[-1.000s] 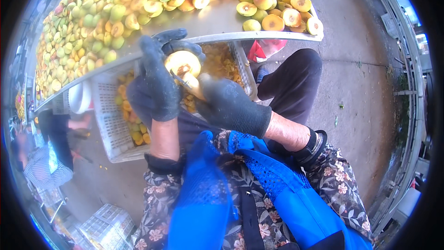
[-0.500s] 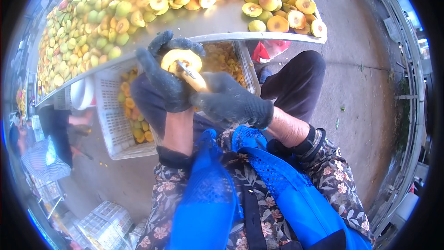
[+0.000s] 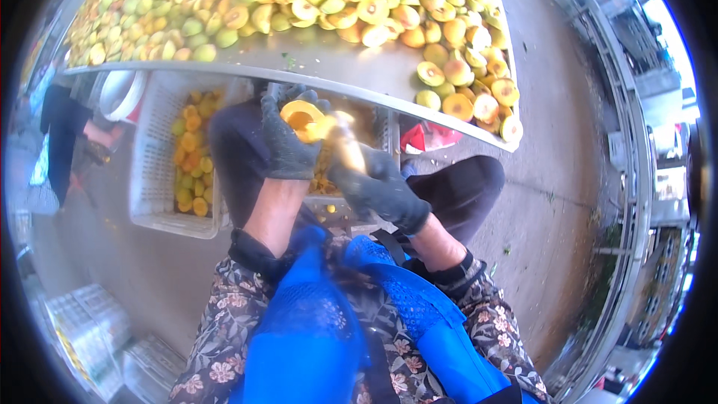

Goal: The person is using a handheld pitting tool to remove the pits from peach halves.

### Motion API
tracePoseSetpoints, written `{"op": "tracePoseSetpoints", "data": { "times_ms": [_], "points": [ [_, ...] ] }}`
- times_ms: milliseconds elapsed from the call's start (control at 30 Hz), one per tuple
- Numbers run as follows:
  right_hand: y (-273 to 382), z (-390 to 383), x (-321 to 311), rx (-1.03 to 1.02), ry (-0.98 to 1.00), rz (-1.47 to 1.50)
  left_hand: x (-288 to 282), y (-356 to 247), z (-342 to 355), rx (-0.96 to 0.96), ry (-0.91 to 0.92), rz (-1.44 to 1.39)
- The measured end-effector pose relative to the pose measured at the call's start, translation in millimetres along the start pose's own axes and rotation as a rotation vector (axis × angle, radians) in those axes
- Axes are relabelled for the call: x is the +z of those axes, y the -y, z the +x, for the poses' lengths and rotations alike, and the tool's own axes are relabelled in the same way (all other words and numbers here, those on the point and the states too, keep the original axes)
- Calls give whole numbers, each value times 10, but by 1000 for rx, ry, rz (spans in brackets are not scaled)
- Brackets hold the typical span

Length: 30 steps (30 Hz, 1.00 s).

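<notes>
My left hand (image 3: 288, 142), in a dark glove, is closed round a halved peach (image 3: 304, 120), cut side up with a hollow in its middle. My right hand (image 3: 380, 188), gloved too, grips a small pitting knife (image 3: 348, 148) with a pale handle. Motion smears the knife, and a pale blurred bit shows at its tip, beside the peach half. Both hands are over my lap, just below the near edge of a metal table (image 3: 314, 56) heaped with peach halves (image 3: 374, 11).
A white crate (image 3: 155, 172) with peach pieces stands left of my knees. Another crate (image 3: 387, 135) is under the table edge. A white bucket (image 3: 121, 97) and a person's arm (image 3: 97, 135) are at the left. A red bag (image 3: 428, 138) lies beyond my right knee.
The knife's metal tip has come out of the peach half and moved right, away from it. The fruit's middle now shows a hollow. My view has shifted.
</notes>
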State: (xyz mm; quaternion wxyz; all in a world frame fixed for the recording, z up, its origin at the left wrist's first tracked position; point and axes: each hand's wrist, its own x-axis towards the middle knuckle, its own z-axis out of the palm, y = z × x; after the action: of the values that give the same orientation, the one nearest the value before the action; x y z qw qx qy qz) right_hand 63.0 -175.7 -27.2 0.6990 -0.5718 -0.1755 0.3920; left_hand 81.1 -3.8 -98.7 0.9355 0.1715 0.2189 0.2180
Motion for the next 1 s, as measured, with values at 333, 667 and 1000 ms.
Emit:
{"op": "tracePoseSetpoints", "data": {
  "times_ms": [333,667,1000],
  "points": [
    [-981,64,-773,-153,-378,-1211,-161,-629,-171,424,264,591],
    [-1518,-308,-871,32,-308,-969,-1186,-2145,196,817,-312,1109],
    [-1702,-492,-1092,125,-405,-753,930,-250,1298,1279,661,1775]
  ]
}}
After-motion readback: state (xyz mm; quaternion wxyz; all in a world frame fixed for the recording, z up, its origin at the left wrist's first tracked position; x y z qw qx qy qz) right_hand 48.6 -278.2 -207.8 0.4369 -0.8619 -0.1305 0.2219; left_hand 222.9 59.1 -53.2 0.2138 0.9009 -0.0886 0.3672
